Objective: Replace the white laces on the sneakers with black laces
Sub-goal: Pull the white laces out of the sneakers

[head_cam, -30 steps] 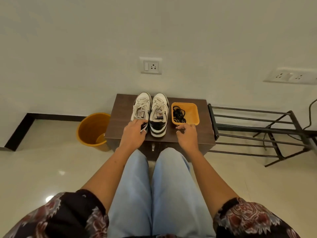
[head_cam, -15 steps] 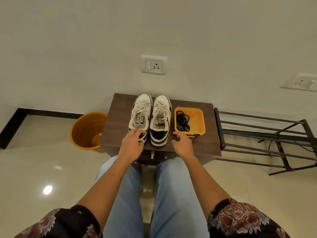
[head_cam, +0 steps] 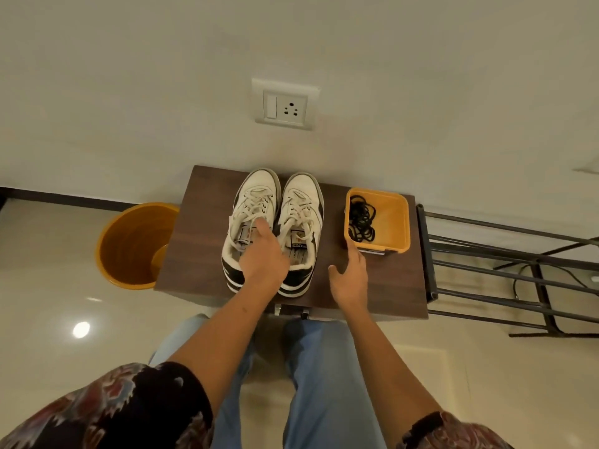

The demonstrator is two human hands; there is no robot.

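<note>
Sneakers, a white-and-black low-top pair with white laces, stand side by side on the dark brown wooden bench [head_cam: 201, 228], toes toward the wall: the left sneaker [head_cam: 251, 218] and the right sneaker [head_cam: 301, 222] touch along their inner sides. The white laces [head_cam: 256, 202] are threaded through both. Black laces [head_cam: 361, 222] lie coiled in the left part of a square orange plastic tray [head_cam: 393, 218], which sits on the bench to the right of the pair, a little apart from it.

The left hand [head_cam: 264, 257] reaches over the heel of the left sneaker, fingers extended toward its tongue and collar; its grip is loose, closed round nothing that can be seen. The right hand [head_cam: 350, 277] rests over the bench between the right sneaker and the tray, fingers straight and spread, grip open, a fingertip just at the tray's near left corner.

A round orange plastic bucket [head_cam: 129, 244] stands on the floor left of the bench, and a black metal rack [head_cam: 486, 254] stands to the right. A white wall socket [head_cam: 285, 105] is above.
</note>
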